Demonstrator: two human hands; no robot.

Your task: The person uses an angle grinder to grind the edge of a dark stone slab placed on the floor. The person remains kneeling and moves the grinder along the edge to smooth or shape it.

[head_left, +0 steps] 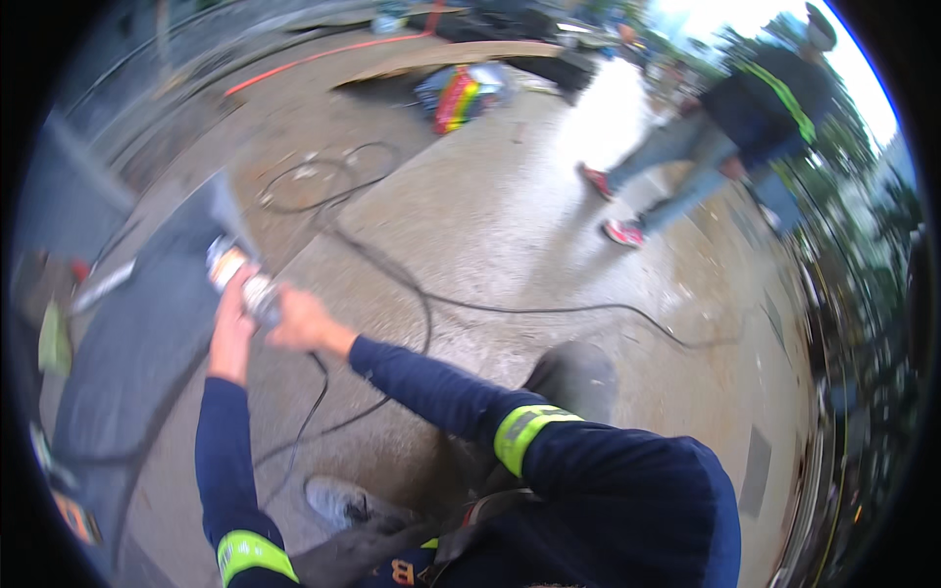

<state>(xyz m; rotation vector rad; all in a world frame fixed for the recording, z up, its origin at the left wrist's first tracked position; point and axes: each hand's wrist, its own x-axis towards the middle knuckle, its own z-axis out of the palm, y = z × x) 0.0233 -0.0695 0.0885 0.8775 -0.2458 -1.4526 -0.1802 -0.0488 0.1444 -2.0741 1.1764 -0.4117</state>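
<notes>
Cylinder (258, 292) between left hand (231, 328) and right hand (302, 321)

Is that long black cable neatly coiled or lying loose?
Lying loose: the cable makes wide, untidy loops on the ground, and one length trails off to the right.

White glare across the blurred pavement (510, 245)

The person's two hands (231, 325) hold one tool (259, 294), near two red shoes (623, 233).
</notes>
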